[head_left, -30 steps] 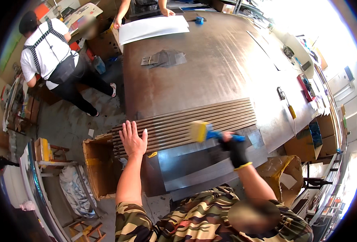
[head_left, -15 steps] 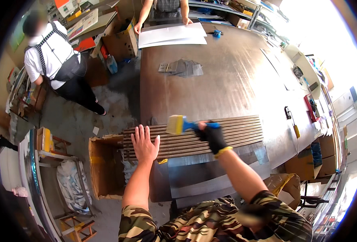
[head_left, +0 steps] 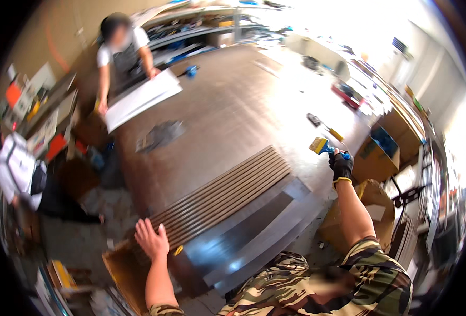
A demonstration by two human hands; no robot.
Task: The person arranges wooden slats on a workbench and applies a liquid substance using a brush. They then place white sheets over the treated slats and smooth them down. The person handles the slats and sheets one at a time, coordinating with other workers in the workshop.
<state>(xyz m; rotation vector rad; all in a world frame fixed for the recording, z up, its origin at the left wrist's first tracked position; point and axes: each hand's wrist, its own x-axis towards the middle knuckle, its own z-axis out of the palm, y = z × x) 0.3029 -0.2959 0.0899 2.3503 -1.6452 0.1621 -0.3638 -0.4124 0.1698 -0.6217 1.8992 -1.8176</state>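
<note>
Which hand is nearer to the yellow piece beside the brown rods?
Left. The left hand is by the rods, just left of the yellow piece; the right hand, gripping the brush, is far to its right.

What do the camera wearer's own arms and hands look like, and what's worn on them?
Both arms have camouflage sleeves in green, brown, black and tan, with the forearms uncovered below. The left hand has no glove. The right hand wears a black glove with a yellow cuff edge at the wrist.

Long brown rods (head_left: 223, 194) lying side by side, blue-handled brush (head_left: 325, 148) held tilted
</note>
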